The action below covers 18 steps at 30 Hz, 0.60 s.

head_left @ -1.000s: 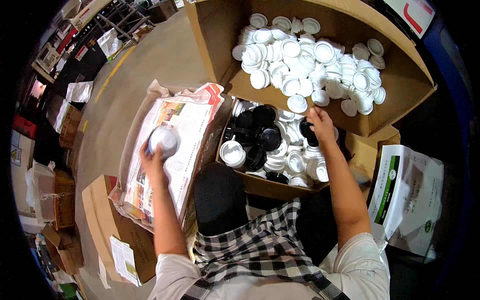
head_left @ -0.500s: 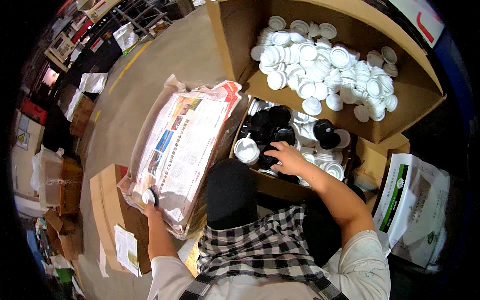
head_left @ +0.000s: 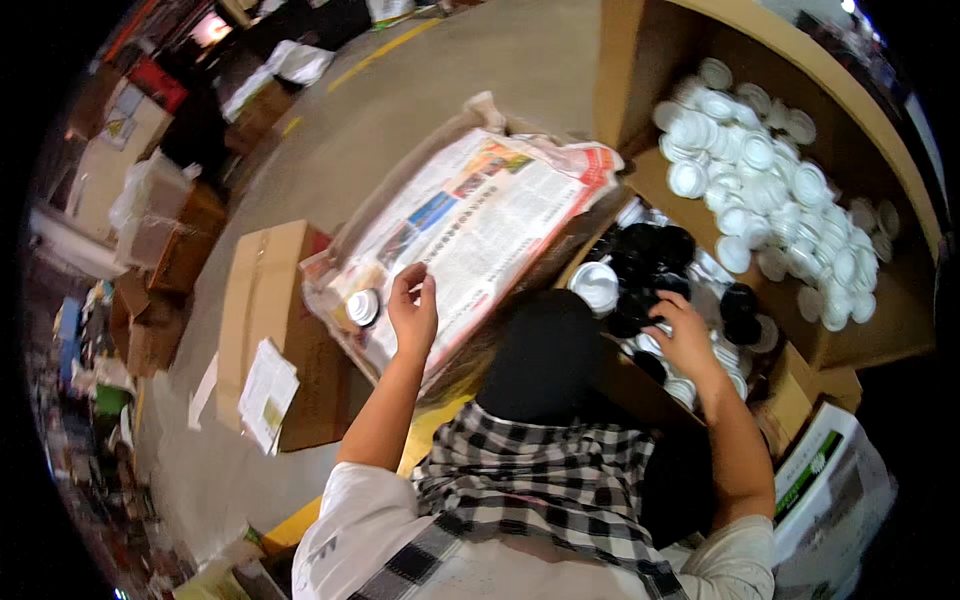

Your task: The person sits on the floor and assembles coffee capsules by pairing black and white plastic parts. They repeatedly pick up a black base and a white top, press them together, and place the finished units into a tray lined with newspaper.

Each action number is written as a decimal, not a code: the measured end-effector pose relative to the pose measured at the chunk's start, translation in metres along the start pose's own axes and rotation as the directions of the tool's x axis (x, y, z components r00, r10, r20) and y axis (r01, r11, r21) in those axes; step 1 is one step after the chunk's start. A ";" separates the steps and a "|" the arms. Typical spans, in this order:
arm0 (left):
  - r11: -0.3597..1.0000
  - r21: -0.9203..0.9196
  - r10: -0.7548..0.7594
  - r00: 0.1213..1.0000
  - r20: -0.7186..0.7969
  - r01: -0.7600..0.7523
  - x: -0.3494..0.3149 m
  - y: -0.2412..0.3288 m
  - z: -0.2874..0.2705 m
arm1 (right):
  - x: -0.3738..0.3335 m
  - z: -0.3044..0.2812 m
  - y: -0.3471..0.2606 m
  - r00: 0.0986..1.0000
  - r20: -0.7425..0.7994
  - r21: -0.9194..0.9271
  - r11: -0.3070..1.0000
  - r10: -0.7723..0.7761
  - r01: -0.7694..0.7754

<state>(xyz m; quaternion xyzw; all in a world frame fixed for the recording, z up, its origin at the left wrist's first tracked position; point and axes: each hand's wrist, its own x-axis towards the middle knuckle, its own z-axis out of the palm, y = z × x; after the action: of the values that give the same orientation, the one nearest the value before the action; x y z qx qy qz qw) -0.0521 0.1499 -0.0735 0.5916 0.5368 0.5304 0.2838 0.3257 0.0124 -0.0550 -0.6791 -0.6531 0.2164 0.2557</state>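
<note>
My left hand (head_left: 413, 312) hovers above a newspaper-covered tray (head_left: 470, 225), fingers apart and holding nothing. Just left of it, a round white plastic lid (head_left: 362, 307) with a dark edge lies on the newspaper near the tray's near left corner. To the right, my right hand (head_left: 684, 335) reaches into an open cardboard box of lids. Its fingers are bent but apart, over black lids (head_left: 640, 265) heaped there, and I see nothing gripped; its fingertips are partly hidden. A larger white lid (head_left: 594, 288) sits at the box's left side.
Behind the lid box stands a big open carton (head_left: 625, 70) with a heap of white lids (head_left: 765, 185). A closed cardboard box (head_left: 262, 300) with papers on it is left of the tray. A white and green package (head_left: 835, 490) stands at the lower right.
My left hand has let go of the white lid and moved right, away from it. My right hand stays at the black lids. The whole view has turned, shifting things rightward.
</note>
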 end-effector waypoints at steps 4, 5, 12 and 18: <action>0.575 -0.535 -0.216 0.746 0.630 0.619 -0.059 0.120 0.084 | -0.011 -0.001 -0.027 0.949 -0.275 0.228 0.948 -0.156 0.222; 0.438 -0.446 -0.326 0.600 0.731 0.780 -0.071 0.142 0.101 | -0.016 -0.003 -0.032 0.924 -0.320 0.189 0.941 -0.210 0.280; 0.159 -0.343 -0.428 0.377 0.821 0.926 -0.060 0.129 0.220 | 0.004 -0.041 0.003 0.907 -0.398 0.052 0.984 -0.137 0.171; 0.089 -0.311 -0.268 0.324 0.907 0.946 -0.044 0.129 0.235 | 0.054 -0.032 0.191 0.731 -0.656 -0.058 0.953 0.188 -0.297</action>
<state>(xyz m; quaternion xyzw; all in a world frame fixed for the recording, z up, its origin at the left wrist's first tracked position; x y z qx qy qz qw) 0.2164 0.1302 -0.0357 0.1807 0.2678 0.2693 0.9073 0.4971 0.0609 -0.1481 -0.8094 -0.4463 -0.0507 0.3783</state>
